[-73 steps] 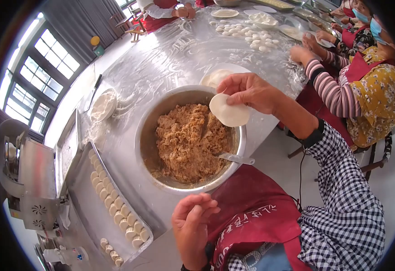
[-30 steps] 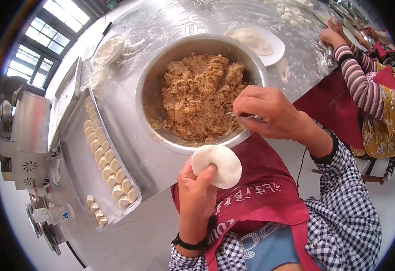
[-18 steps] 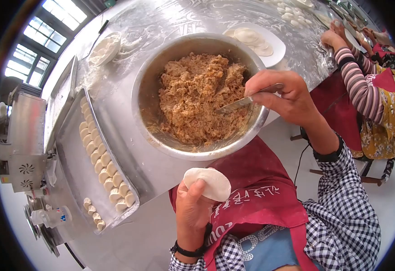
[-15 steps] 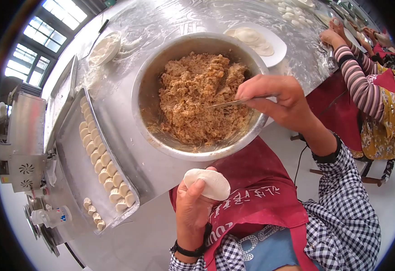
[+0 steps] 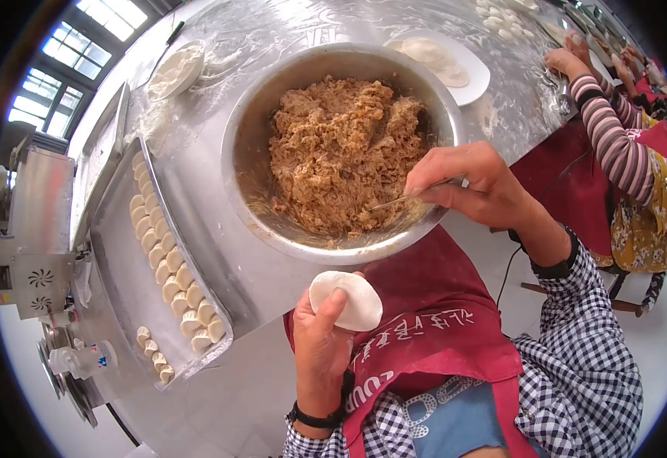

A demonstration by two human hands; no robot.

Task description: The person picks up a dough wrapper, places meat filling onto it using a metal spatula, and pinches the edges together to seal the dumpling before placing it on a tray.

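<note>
My left hand (image 5: 323, 336) holds a round, white dumpling wrapper (image 5: 358, 302), with the thumb pressed on its face, just below the bowl. In my right hand (image 5: 467, 183) is a thin metal utensil (image 5: 394, 203), gripped between thumb and fingers; its tip touches the brown minced filling (image 5: 341, 153), and its end shape is hidden. That filling is heaped in a large steel bowl (image 5: 243, 183) at the table's near edge.
A metal tray (image 5: 119, 244) with rows of folded dumplings (image 5: 167, 256) stands left. Behind the bowl are a white plate (image 5: 477, 80) of wrappers and a flour bowl (image 5: 177, 70). A co-worker's striped sleeve (image 5: 608, 141) shows at right.
My right hand and the utensil have shifted slightly lower in the bowl, toward its near right side. The wrapper in my left hand has turned to show more of its round face.
</note>
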